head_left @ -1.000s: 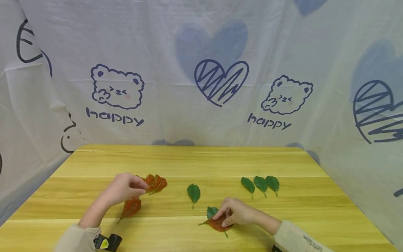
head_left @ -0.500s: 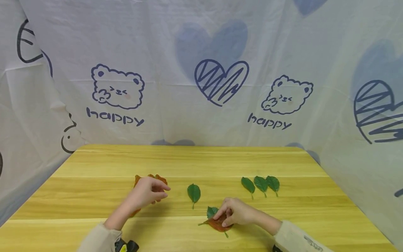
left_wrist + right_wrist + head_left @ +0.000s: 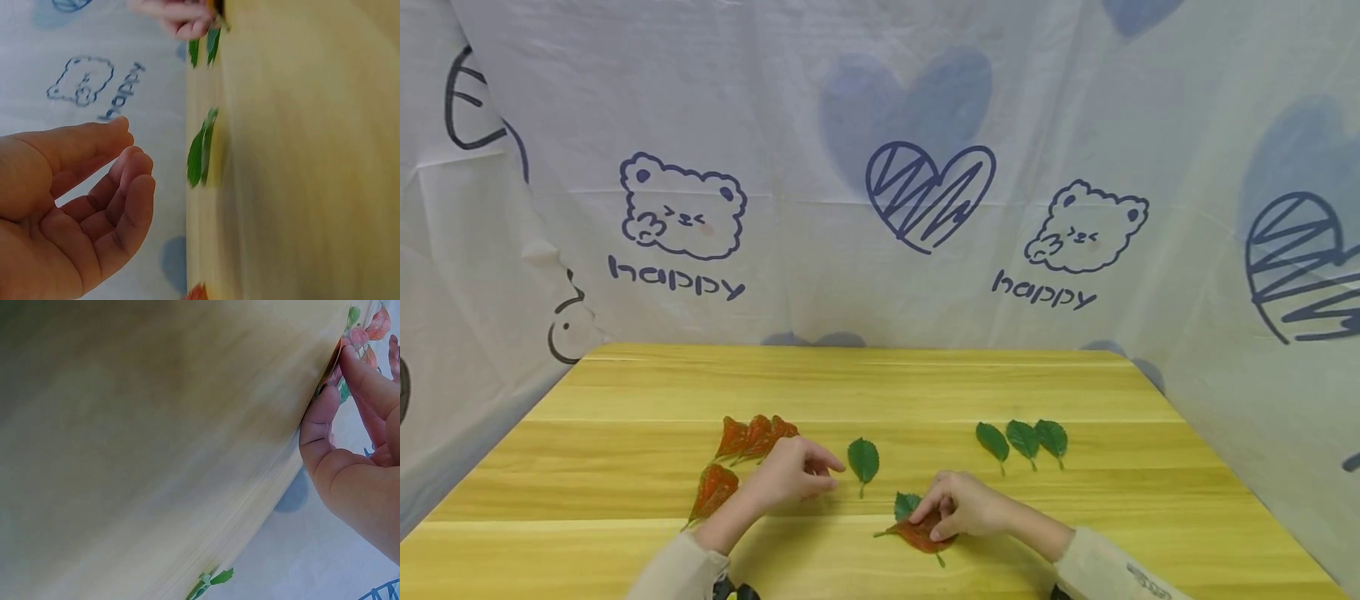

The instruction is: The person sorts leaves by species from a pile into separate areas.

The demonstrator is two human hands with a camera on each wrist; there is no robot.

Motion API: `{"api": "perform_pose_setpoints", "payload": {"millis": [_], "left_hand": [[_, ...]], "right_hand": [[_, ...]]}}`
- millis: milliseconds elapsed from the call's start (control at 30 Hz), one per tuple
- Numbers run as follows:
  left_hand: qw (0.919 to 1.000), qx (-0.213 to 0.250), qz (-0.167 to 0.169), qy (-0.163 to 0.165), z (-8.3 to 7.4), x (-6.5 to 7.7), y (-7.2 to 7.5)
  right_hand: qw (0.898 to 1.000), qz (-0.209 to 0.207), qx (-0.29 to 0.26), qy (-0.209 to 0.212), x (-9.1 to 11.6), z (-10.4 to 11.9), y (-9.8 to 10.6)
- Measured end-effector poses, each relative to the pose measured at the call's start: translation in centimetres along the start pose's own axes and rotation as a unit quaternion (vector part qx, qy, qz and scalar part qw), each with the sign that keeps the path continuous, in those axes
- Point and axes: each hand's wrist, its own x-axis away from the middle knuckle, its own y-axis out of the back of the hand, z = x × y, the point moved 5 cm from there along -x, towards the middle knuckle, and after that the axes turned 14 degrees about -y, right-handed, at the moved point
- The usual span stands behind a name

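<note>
Low in the middle of the head view, my right hand (image 3: 966,504) pinches a red leaf (image 3: 921,535) between thumb and fingers. The red leaf overlaps a green leaf (image 3: 906,504), whose tip and stem show on either side. My left hand (image 3: 793,475) holds nothing; its fingers are loosely bent, with the fingertips just left of a single green leaf (image 3: 862,460). In the left wrist view, there is a gap inside the curve of the left hand (image 3: 94,212). The right wrist view shows the right thumb and finger meeting near the tabletop, the leaf mostly hidden.
Several red leaves (image 3: 758,437) lie in a row behind the left hand, partly covered by it. Another red leaf (image 3: 714,490) is beside the left wrist. Three green leaves (image 3: 1022,438) line up at the right on the wooden table (image 3: 865,383). A printed cloth (image 3: 820,250) hangs behind.
My left hand has moved rightward from the red leaves to near the single green leaf, uncovering red leaves at the left. The right hand and its red leaf have stayed in place.
</note>
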Motion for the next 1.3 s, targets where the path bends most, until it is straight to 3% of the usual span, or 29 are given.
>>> {"api": "perform_pose_setpoints", "payload": {"millis": [200,467,667,1300], "left_hand": [[0.9995,0.01,0.029,0.001,-0.4,-0.8,-2.4],[0.9913,0.117,0.041,0.043,-0.7,-1.2,-5.1],[0.9852,0.153,0.045,0.062,-0.8,-1.3,-6.5],[0.9829,0.121,0.078,0.115,-1.0,-1.8,-8.1]], "right_hand": [[1.0,-0.006,-0.007,-0.009,0.0,-0.1,0.0],[1.0,-0.004,-0.018,-0.006,0.1,-0.1,0.1],[1.0,-0.004,-0.018,-0.008,0.1,-0.1,0.1],[0.999,-0.008,-0.036,-0.022,0.0,-0.3,0.3]]}}
